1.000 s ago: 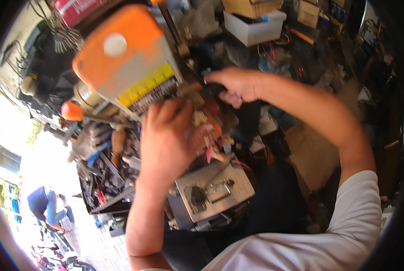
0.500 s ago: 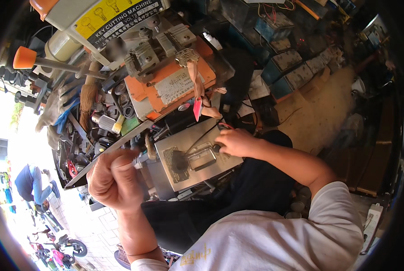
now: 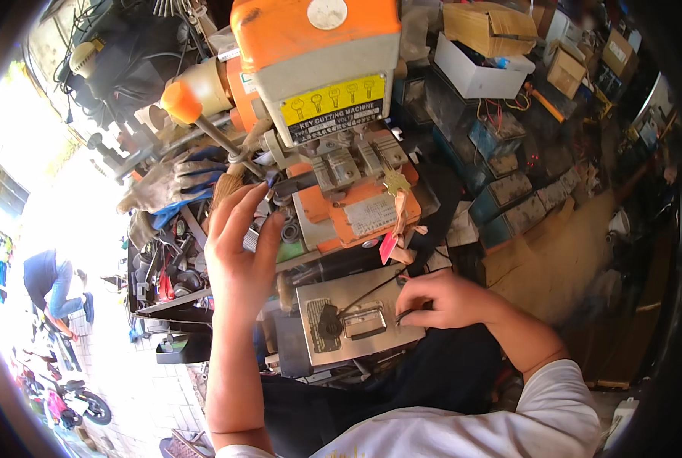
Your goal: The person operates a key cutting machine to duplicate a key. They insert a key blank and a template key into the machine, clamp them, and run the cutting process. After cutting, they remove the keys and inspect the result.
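My left hand (image 3: 242, 237) is raised at the left of an orange and grey key cutting machine (image 3: 333, 84). Its thumb and fingers are apart, and the fingertips are close to the machine's lever side. My right hand (image 3: 444, 299) is closed over the right part of a flat metal case (image 3: 394, 336), its fingers on a small black object (image 3: 416, 312) of unclear kind. On the case are a folding handle (image 3: 365, 320) and a dark rounded piece (image 3: 329, 322) with a black cord. A brass-coloured key (image 3: 396, 182) sits at the machine's clamp, with a tan strap and pink tag hanging below.
An orange-knobbed lever (image 3: 182, 101) sticks out left of the machine. Work gloves (image 3: 175, 183) lie beside a tray (image 3: 173, 305) crowded with small parts. Dark boxes and a white bin (image 3: 478, 70) stand at back right. Outside at left, a person (image 3: 51, 282) bends near a motorbike (image 3: 82, 404).
The view has shifted, bringing the machine's top into sight. My left hand has gone from curled and blurred to raised with fingers spread. My right hand stays over the metal case.
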A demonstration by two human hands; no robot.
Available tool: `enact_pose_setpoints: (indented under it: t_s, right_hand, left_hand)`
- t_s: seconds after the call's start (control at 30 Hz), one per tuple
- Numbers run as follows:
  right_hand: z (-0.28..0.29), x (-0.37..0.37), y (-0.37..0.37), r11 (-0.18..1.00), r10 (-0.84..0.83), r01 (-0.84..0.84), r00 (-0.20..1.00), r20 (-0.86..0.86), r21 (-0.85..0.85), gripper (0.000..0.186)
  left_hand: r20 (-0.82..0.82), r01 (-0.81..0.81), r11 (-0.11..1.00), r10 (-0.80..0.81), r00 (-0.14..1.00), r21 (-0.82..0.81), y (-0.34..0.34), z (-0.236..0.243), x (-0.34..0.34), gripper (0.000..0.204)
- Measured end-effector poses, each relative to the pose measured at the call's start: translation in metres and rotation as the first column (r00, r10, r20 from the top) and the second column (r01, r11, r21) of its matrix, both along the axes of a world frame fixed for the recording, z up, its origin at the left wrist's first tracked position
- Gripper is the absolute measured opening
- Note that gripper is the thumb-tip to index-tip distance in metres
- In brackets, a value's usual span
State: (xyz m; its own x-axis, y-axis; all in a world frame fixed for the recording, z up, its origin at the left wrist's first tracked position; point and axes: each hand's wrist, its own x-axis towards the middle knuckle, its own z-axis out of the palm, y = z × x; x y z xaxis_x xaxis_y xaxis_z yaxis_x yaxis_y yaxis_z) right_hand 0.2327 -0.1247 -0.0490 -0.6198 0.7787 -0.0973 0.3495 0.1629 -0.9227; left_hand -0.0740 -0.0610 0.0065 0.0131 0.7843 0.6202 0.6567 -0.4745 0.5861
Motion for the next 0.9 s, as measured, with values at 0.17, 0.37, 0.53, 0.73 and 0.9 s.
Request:
enact_pose_setpoints:
  t_s: [0.17,0.37,0.53,0.73,0.9]
  right_hand:
    - [0.099,-0.023,0.027,0.519,-0.076,0.259,0.963,-0.258,0.814,0.027]
    - [0.08,-0.061,0.077,0.008,-0.18,0.136,0.975,-0.133,0.991,0.012]
    - [0.074,-0.066,0.072,0.009,-0.262,0.039,0.964,-0.035,0.999,0.013]
    - [0.083,-0.069,0.071,0.077,-0.287,-0.001,0.958,0.023,0.997,0.018]
    - [0.084,-0.067,0.075,0.16,-0.272,-0.007,0.961,0.051,0.987,0.025]
  left_hand:
    - [0.212,0.239,0.96,-0.205,0.955,-0.146,0.031,-0.004,0.004,0.032]
    - [0.69,0.48,0.782,-0.089,0.718,-0.398,0.048,0.0,0.011,0.038]
    - [0.727,0.523,0.729,-0.05,0.684,-0.441,0.047,0.001,0.006,0.039]
    - [0.771,0.573,0.687,-0.03,0.636,-0.446,0.048,0.01,0.012,0.039]
    - [0.912,0.754,0.557,0.018,0.409,-0.349,0.052,0.003,0.006,0.041]
